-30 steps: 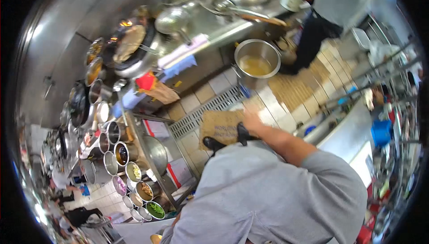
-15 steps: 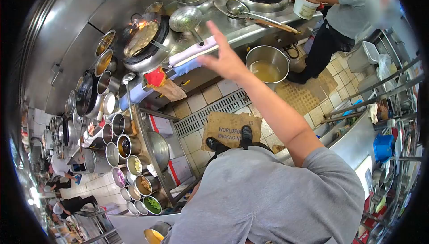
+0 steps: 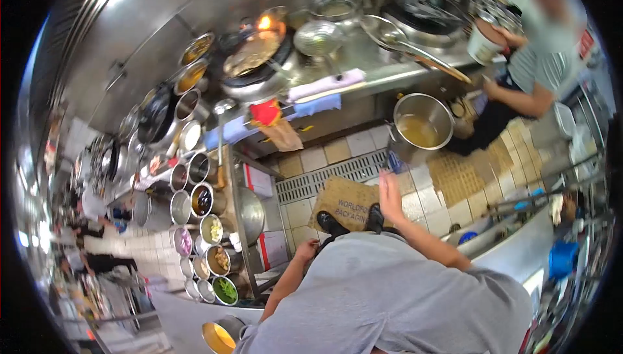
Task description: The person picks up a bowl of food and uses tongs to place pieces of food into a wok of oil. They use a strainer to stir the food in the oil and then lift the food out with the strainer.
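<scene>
My right hand [image 3: 390, 199] is in front of my body, fingers stretched out, with nothing in it. It lies between the large steel pot [image 3: 423, 125] of cloudy liquid on the floor and the flattened cardboard [image 3: 341, 206] under my feet. Close to my left side, my left hand [image 3: 307, 250] hangs low near the shelf frame, its fingers too small and turned away to read. On the stove, a wok [image 3: 254, 52] holds a pale, flat mass, with a flame behind it. Beside it lie a perforated strainer [image 3: 318, 38] and a folded pinkish cloth [image 3: 328, 85].
A co-worker [image 3: 535, 72] stands at the right, near a white bucket [image 3: 485, 41]. Several steel containers of ingredients, including chopped greens [image 3: 225, 290], line the left. A ladle [image 3: 221, 133] rests by the shelf. A floor grate [image 3: 331, 177] runs along the stove's foot.
My right hand has dropped from over the stove edge toward my body. My left hand has come into view. The view has shifted, and the co-worker's arms have come down beside the bucket.
</scene>
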A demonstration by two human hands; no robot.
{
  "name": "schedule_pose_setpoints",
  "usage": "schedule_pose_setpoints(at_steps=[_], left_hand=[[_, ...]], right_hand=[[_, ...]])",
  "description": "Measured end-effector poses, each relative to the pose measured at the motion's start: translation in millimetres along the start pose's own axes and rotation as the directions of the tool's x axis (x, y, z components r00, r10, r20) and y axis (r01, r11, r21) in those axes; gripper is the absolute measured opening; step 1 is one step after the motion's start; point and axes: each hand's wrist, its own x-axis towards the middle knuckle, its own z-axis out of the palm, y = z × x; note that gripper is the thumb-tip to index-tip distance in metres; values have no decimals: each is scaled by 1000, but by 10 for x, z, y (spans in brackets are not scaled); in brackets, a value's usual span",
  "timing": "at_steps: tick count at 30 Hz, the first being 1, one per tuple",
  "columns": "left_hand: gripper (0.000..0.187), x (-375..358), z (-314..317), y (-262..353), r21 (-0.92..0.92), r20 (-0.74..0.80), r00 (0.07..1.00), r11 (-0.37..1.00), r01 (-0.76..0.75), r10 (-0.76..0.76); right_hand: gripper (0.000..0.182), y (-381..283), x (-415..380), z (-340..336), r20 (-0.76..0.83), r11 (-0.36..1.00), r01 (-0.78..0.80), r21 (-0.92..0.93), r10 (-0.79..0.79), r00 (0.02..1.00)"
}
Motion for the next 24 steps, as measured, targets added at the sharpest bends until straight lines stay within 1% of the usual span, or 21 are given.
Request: schedule_pose_setpoints(at_steps=[1, 2, 3, 4, 6, 7, 8, 9, 10, 11, 12, 14, 15, 16, 17, 18, 19, 20, 22, 23, 24], left_hand=[[31, -35, 8, 71, 31, -15, 1000, 999, -9, 10], [31, -89, 7, 145, 64, -21, 1000, 998, -19, 21], [31, -141, -13, 241, 26, 16, 999, 999, 33, -33], [31, -203, -1, 292, 12, 16, 999, 999, 44, -44], [32, -307, -38, 390, 135, 17, 1000, 991, 16, -19], [32, -365, -81, 460, 190, 14, 999, 981, 48, -51], [32, -344, -112, 483, 187, 8, 999, 982, 40, -42], [32, -310, -99, 413, 175, 17, 997, 982, 69, -73], [32, -270, -69, 306, 166, 27, 994, 981, 99, -105], [32, -142, 16, 98, 134, 15, 996, 987, 84, -87], [32, 29, 89, -115, 142, 12, 997, 987, 77, -80], [32, 238, 205, -423, 39, 15, 999, 999, 28, -29], [32, 151, 143, -283, 42, 26, 999, 999, 28, -29], [32, 72, 70, -141, 33, 8, 998, 998, 62, -62], [32, 4, -2, 18, 22, -15, 995, 995, 95, -95], [32, -30, -11, 78, 20, -12, 995, 995, 98, -97], [31, -59, -30, 139, -5, -3, 996, 996, 92, -92], [31, -74, -37, 164, -31, 3, 996, 996, 88, -88], [31, -37, 42, 62, -21, 7, 997, 997, 71, -71], [30, -40, 90, 20, -9, 18, 998, 999, 53, -53], [30, -72, 94, 45, -19, 14, 998, 998, 60, -60]], right_hand=[[23, 82, -429, 38, 72, 999, 42, -28, -40, 997], [20, 234, -663, 19, 248, 995, -97, 31, 86, 965], [21, 393, -744, -19, 419, 969, -243, 53, 199, 886], [21, 536, -782, -19, 434, 969, -241, 48, 197, 879], [23, 741, -858, -13, 390, 985, -27, -172, 93, 916], [29, 802, -899, -50, 550, 956, -130, -264, 260, 793], [29, 1005, -961, -59, 546, 956, -122, -266, 254, 798], [31, 1333, -1057, -34, 661, 919, -99, -381, 345, 666], [34, 1622, -1125, -42, 737, 874, -57, -483, 441, 512], [37, 1827, -1125, -98, 751, 808, 50, -586, 519, 409], [39, 2005, -1093, -162, 738, 730, 166, -663, 600, 310], [40, 2283, -1002, -324, 731, 764, 125, -633, 538, 420], [38, 2285, -918, -408, 684, 793, 14, -609, 517, 515], [36, 2291, -828, -496, 622, 817, -92, -569, 501, 601], [31, 2352, -766, -538, 550, 812, -293, -505, 564, 616], [26, 2460, -731, -551, 481, 778, -476, -410, 628, 612], [20, 2559, -695, -538, 457, 753, -560, -346, 656, 601], [20, 2465, -645, -557, 461, 756, -556, -346, 653, 601], [20, 2190, -543, -597, 411, 607, -732, -309, 779, 473], [20, 2122, -534, -556, 413, 599, -714, -361, 790, 454], [20, 2227, -616, -463, 419, 603, -708, -368, 787, 453]])
